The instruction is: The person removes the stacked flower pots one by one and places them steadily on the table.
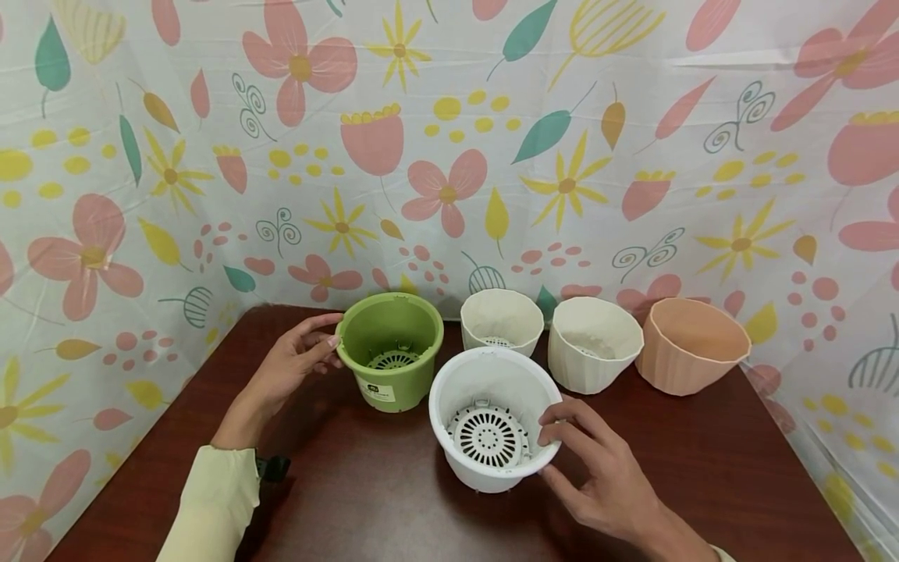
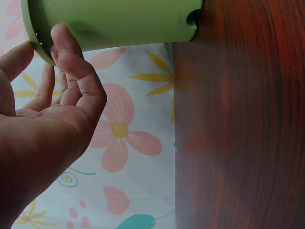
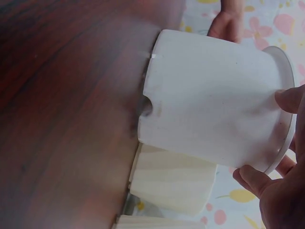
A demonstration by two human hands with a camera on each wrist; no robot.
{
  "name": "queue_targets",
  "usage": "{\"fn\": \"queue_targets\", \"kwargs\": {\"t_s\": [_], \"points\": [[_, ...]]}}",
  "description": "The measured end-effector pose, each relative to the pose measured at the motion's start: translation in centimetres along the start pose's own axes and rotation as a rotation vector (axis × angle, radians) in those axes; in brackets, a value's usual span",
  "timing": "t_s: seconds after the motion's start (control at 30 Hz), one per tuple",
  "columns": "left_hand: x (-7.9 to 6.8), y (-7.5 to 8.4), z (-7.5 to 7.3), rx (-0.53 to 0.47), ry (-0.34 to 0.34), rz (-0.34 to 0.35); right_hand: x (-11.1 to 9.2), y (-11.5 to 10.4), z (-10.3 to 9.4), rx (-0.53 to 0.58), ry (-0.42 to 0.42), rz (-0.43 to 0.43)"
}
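Note:
My left hand [image 1: 298, 355] pinches the left rim of a green plastic flowerpot [image 1: 414, 382], which stands upright with a slotted base inside and a small label on its front. Seen from the left wrist, the fingertips lie right at the rim of the green pot [image 2: 133, 24]. To the right and nearer, a white plastic flowerpot [image 1: 492, 375] leans a little toward me, its round slotted base visible inside. My right hand [image 1: 604, 468] grips its right rim, fingers over the inner wall and thumb outside. A notch shows at the white pot's bottom edge [image 3: 148, 106] in the right wrist view.
Behind the white pot stands a faceted cream pot [image 1: 500, 312], with a second cream pot [image 1: 586, 371] and a peach pot [image 1: 677, 367] in a row to its right. The dark wooden table [image 1: 351, 492] ends at a flower-patterned cloth [image 1: 449, 117] behind and on both sides.

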State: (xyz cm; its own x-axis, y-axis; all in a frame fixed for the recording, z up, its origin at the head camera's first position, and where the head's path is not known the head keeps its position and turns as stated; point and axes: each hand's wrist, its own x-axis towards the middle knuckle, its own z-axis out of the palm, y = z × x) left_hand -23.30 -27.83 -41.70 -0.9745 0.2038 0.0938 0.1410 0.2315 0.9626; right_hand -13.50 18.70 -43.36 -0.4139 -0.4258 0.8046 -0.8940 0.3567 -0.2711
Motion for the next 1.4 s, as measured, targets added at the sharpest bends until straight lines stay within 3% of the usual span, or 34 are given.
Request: {"fn": "queue_targets", "kwargs": {"t_s": [0.5,1.4], "points": [[-0.01,-0.10,-0.01,0.008,0.002,-0.003,-0.54,0.19,0.21,-0.008,-0.035,0.068],[0.01,-0.03,0.02,0.006,0.004,-0.003,-0.35,-0.03,0.14,-0.017,-0.050,0.096]]}}
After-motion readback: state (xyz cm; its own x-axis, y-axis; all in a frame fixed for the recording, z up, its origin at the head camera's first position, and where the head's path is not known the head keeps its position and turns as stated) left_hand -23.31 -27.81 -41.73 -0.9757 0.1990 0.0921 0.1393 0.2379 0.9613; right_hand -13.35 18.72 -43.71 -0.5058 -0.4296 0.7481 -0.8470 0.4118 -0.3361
